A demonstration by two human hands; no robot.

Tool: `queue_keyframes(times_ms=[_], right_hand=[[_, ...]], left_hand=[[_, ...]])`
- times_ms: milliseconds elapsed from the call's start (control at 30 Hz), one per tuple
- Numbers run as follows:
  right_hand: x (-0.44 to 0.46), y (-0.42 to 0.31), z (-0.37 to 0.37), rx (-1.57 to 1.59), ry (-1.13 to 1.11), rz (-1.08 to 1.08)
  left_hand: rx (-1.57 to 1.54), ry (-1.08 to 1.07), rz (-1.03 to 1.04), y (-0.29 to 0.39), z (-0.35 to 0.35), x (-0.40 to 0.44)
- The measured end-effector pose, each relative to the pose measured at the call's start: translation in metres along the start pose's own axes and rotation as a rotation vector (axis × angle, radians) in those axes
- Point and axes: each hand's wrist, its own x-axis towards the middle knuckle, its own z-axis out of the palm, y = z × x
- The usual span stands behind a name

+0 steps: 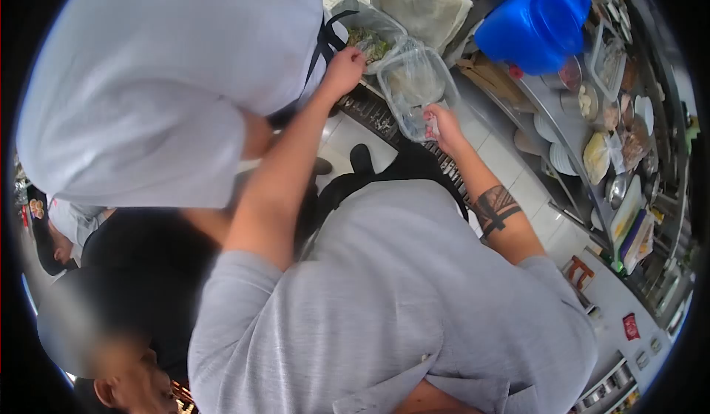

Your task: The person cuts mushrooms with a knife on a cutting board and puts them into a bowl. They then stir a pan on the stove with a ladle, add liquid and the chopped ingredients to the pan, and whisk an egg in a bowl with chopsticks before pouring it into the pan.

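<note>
My left hand (345, 72) is closed, its fingertips bunched beside the near edge of a clear plastic bin (396, 24) with leafy greens (367, 43) and clear film in it. Whatever those fingers pinch is too small to make out. In front of me, a second clear plastic bin (390, 92) holds a clear plastic bag (418, 81) with pale contents. My right hand (444, 129) is closed at this bin's near right side, over its rim. Something small, pinkish and white shows at its fingers; I cannot tell its kind.
Another person in a white shirt (140, 81) stands close on my left, and a person in a dark cap (66, 318) is at lower left. A blue plastic jug (532, 26) and steel shelves with bowls, plates (562, 159) and bagged food line the right. Tiled floor (499, 159) lies below.
</note>
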Motion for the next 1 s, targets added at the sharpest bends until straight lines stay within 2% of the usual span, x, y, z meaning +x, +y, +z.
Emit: queue_keyframes(times_ms=[33, 100, 167, 200, 233, 300, 367, 433, 500, 567, 633, 667, 700, 767, 833, 900, 933, 1000], right_hand=[[-0.007, -0.004, 0.006, 0.097, 0.046, 0.029], [-0.004, 0.0, 0.007, 0.084, 0.058, 0.053], [-0.001, 0.009, 0.007, 0.153, 0.152, 0.055], [0.004, 0.013, 0.002, 0.159, 0.151, 0.05], [0.008, 0.015, -0.004, 0.209, 0.085, 0.053], [0.016, 0.017, -0.017, 0.247, 0.006, 0.059], [0.021, 0.015, -0.019, 0.272, 0.124, 0.046], [0.036, 0.021, -0.035, 0.226, 0.107, 0.053], [0.056, 0.022, -0.047, 0.183, 0.091, 0.049], [0.072, 0.016, -0.05, 0.152, 0.026, 0.025], [0.081, 0.0, -0.042, 0.099, -0.034, 0.001], [0.082, -0.008, -0.037, 0.047, -0.084, -0.024], [0.086, -0.017, -0.03, 0.04, -0.091, -0.023], [0.097, -0.039, -0.01, -0.077, -0.103, -0.019], [0.108, -0.057, 0.016, -0.102, -0.025, -0.041], [0.123, -0.075, 0.034, -0.266, 0.071, -0.036], [0.133, -0.077, 0.047, -0.316, 0.168, -0.083], [0.172, -0.08, 0.061, -0.469, 0.197, -0.153]], left_hand=[[-0.032, -0.064, 0.002, -0.007, -0.001, 0.003], [-0.061, -0.125, 0.0, -0.013, -0.005, 0.0], [-0.082, -0.147, -0.104, -0.009, -0.013, -0.01], [-0.203, -0.204, -0.264, -0.011, -0.022, -0.015], [-0.199, -0.199, -0.257, -0.012, -0.032, -0.019], [-0.352, -0.219, -0.431, -0.018, -0.049, -0.036], [-0.3, -0.193, -0.502, -0.035, -0.065, -0.058], [-0.246, -0.167, -0.517, -0.066, -0.079, -0.082], [-0.099, -0.134, -0.63, -0.093, -0.093, -0.107], [0.088, 0.022, -0.587, -0.157, -0.088, -0.136], [0.228, 0.075, -0.615, -0.118, -0.088, -0.157], [0.275, 0.006, -0.648, -0.12, -0.084, -0.164], [0.204, -0.122, -0.661, -0.1, -0.089, -0.161], [0.083, -0.139, -0.688, -0.102, -0.08, -0.147], [0.015, -0.138, -0.674, -0.115, -0.069, -0.114], [0.111, -0.089, -0.612, -0.117, -0.055, -0.065], [0.129, -0.101, -0.591, -0.127, -0.045, -0.038], [0.214, -0.174, -0.541, -0.161, -0.022, 0.024]])
